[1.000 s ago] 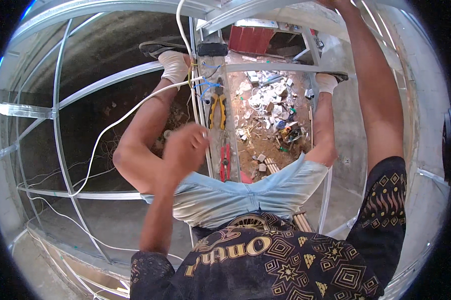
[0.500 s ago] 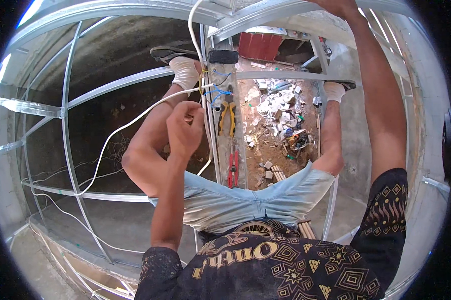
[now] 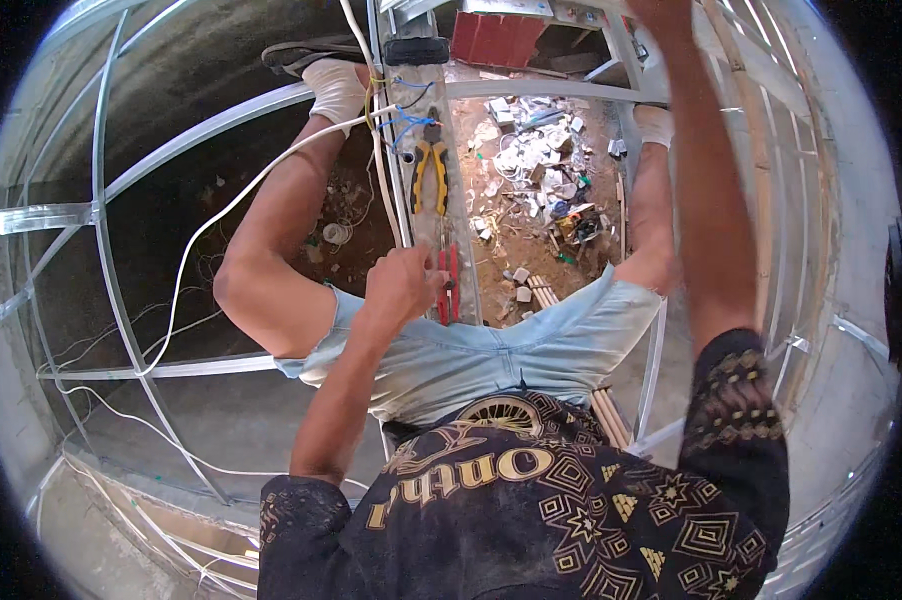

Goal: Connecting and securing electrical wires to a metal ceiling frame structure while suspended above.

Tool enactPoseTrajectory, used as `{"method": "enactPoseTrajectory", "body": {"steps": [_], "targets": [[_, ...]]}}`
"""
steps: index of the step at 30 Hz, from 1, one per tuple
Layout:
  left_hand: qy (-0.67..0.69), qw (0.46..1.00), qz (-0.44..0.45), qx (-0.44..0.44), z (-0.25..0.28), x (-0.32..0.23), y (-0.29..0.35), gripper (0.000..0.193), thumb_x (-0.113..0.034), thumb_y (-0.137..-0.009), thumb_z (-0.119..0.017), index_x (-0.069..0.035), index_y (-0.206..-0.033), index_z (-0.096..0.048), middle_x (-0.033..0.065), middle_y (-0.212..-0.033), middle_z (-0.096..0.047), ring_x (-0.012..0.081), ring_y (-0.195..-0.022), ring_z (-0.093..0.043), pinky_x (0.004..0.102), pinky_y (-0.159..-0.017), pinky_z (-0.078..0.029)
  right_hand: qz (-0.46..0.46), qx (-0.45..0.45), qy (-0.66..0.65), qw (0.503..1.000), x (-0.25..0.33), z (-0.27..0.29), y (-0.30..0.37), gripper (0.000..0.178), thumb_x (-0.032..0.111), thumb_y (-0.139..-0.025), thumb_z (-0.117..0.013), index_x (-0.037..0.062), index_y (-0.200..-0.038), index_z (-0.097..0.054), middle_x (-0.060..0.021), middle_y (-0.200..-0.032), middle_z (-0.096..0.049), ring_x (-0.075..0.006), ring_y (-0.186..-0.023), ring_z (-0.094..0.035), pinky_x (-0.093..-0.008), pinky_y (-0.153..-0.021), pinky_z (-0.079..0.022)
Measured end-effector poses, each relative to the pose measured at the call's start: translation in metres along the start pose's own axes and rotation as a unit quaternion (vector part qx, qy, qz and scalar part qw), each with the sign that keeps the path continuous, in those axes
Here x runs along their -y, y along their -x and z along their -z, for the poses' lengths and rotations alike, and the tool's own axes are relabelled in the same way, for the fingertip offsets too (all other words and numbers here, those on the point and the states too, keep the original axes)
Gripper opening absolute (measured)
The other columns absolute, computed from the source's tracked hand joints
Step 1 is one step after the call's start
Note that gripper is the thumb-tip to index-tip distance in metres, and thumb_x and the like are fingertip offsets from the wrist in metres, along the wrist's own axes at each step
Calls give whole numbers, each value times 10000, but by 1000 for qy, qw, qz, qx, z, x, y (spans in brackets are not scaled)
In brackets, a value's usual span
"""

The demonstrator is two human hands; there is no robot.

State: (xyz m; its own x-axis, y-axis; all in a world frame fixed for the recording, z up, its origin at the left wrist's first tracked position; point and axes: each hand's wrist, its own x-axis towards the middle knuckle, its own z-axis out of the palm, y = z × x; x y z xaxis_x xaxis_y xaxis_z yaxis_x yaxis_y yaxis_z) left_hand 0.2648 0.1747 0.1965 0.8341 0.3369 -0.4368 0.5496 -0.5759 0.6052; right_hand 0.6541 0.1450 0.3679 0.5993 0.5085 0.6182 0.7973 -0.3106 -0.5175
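My left hand [image 3: 403, 284] is over the near end of the narrow grey beam [image 3: 463, 240] between my thighs. Its fingers are curled closed beside a red-handled hand tool [image 3: 453, 268]; what they hold, if anything, I cannot make out. Farther along the beam lie pliers with yellow and black handles [image 3: 418, 180], jaws pointing away from me. Thin blue wires [image 3: 407, 121] stick out beside the jaws. Stretched far forward, my right hand [image 3: 661, 14] is cut off by the upper edge and blurred, so its fingers do not show.
A white cable [image 3: 193, 250] loops down on the left from beside the beam. Metal framing bars [image 3: 103, 235] cross around me. Below right, rubbish and white scraps [image 3: 543, 150] lie on the ground near a red panel [image 3: 493, 40]. My feet straddle the beam, one shoe [image 3: 301, 52] at far left.
My left hand has come down and slightly right, from beside the yellow pliers to the red tool. My right arm has swung left. The whole view has shifted a little.
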Motion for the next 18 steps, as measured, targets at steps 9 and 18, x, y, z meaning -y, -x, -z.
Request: {"method": "enactPoseTrajectory", "body": {"steps": [9,18], "targets": [[135,988,18,-69,48,8,2,147,-163,-787,-697,-48,-869,-658,124,-753,-677,271,-682,-664,375,-655,-519,-270,235,-138,923,-13,-78,271,195,178,-844,-675,24,-952,-623,-77,-839,-676,-138,-761,-637,-294,-706,-510],[-391,681,-342,-516,308,-36,-68,250,-223,-824,-710,-67,-1009,-649,127,-1014,-647,325,-995,-600,427,-915,-439,24,14,104,994,-56,-1,126,213,229,-862,-634,32,-940,-615,-150,-920,-645,-328,-886,-625,-411,-789,-482]]}}
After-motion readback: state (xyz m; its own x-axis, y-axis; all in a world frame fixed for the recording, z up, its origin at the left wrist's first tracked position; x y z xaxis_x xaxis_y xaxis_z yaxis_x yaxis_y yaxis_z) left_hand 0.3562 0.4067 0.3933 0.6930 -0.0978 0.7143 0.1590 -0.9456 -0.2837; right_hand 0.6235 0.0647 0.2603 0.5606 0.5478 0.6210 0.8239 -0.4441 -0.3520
